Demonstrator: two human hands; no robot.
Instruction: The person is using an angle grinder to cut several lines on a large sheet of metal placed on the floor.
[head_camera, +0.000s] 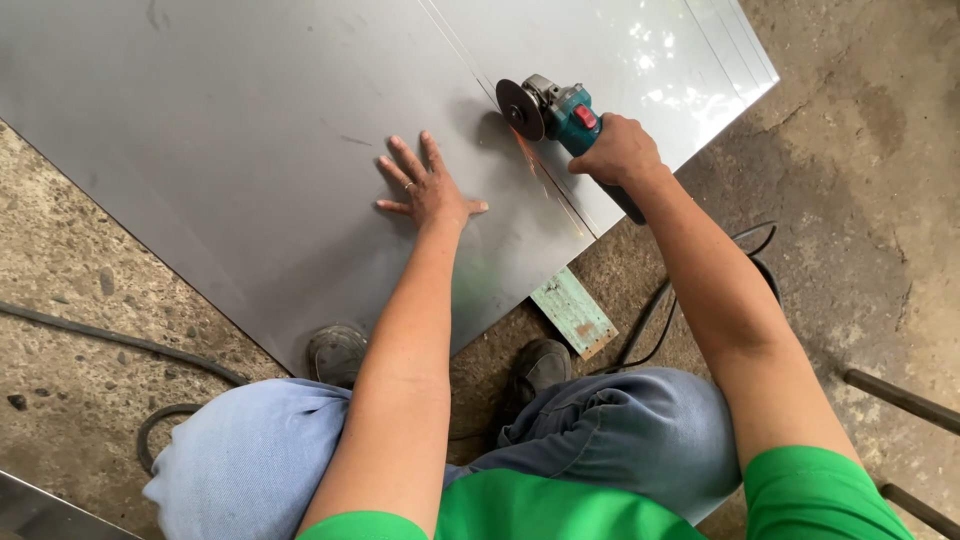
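- The right hand (618, 150) was clenched around the body of a teal handheld angle grinder with a red switch (570, 113), its dark round cutting disc (520, 108) standing on edge against the metal.
- That metal was a big flat grey sheet of steel (240, 130) lying on the rough concrete floor (860, 150), taking up most of the upper part of the view.
- A few orange sparks (528, 155) showed just below the disc, along a thin straight line running across the sheet.
- The left hand (428, 185) wasn't gripping anything, just pressed flat on the sheet with fingers spread, a ring on one finger, a bit to the left of the grinder.
- A pale green wooden block (573, 312) stuck out from under the near edge of the sheet.
- A black power cable (655, 320) curled on the floor near the right arm.
- The person crouched in blue jeans and a green shirt, with a dark shoe (540, 365) by the sheet's edge.
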